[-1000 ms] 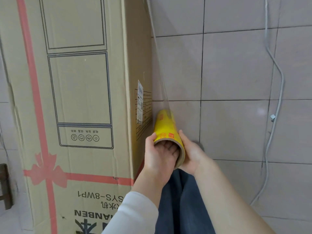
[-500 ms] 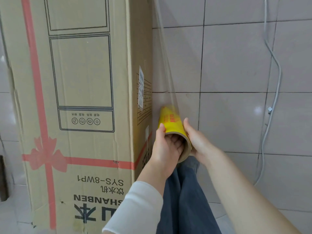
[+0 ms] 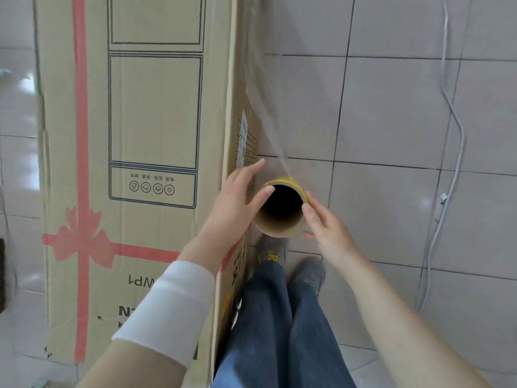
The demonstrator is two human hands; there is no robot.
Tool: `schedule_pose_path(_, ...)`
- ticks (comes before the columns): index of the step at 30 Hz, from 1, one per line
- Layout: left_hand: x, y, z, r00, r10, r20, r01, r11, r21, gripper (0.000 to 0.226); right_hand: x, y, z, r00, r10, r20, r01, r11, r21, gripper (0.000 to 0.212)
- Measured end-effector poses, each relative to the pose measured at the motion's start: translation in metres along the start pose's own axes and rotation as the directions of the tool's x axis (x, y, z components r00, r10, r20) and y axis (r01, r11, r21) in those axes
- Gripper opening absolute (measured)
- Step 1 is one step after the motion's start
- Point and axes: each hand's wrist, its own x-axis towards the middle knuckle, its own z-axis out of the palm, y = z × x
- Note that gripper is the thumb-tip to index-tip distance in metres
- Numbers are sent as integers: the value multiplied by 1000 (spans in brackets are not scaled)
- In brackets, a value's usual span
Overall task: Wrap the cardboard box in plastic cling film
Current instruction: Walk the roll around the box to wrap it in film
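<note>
A tall cardboard box with a red ribbon print and black outlines fills the left half of the view. The cling film roll sits beside the box's right side, its hollow cardboard end facing me, with a yellow edge showing behind. Clear film stretches from the roll up along the box's right corner. My left hand presses the roll's left side with straight fingers, thumb on the rim. My right hand holds the roll's right side, fingertips on the rim and thumb beneath.
Pale tiles lie under and around the box. A grey cable runs down the tiles at right. My legs in blue jeans and grey shoes are just right of the box. A dark object touches the left edge.
The roll has tilted so its open end faces me. My left fingers came out of the core and now lie straight on the roll's outer side. More film has unwound.
</note>
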Motion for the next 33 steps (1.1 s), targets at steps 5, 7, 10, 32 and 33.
schedule_pose_path(5, 7, 0, 22, 988, -81, 131, 96, 989, -112, 34, -4, -6, -2, 1000, 24, -2, -24, 1000, 10, 60)
schedule_pose_path(7, -10, -3, 34, 991, -133, -1, 131, 981, -146, 32, -8, -8, 2, 999, 37, 12, -36, 999, -19, 58)
schedule_pose_path(10, -43, -7, 56, 955, -262, -138, 212, 932, -294, 32, -16, -11, 8, 999, -15, -53, 2, 971, -240, 50)
schedule_pose_path(32, -85, -50, 68, 952, -300, -58, 269, 914, -302, 35, -54, 41, 56, 966, 15, -257, -46, 993, -112, 48)
schedule_pose_path(33, -95, -50, 75, 937, -341, -74, 295, 888, -353, 34, -55, 39, 57, 956, -14, -294, -37, 986, -165, 45)
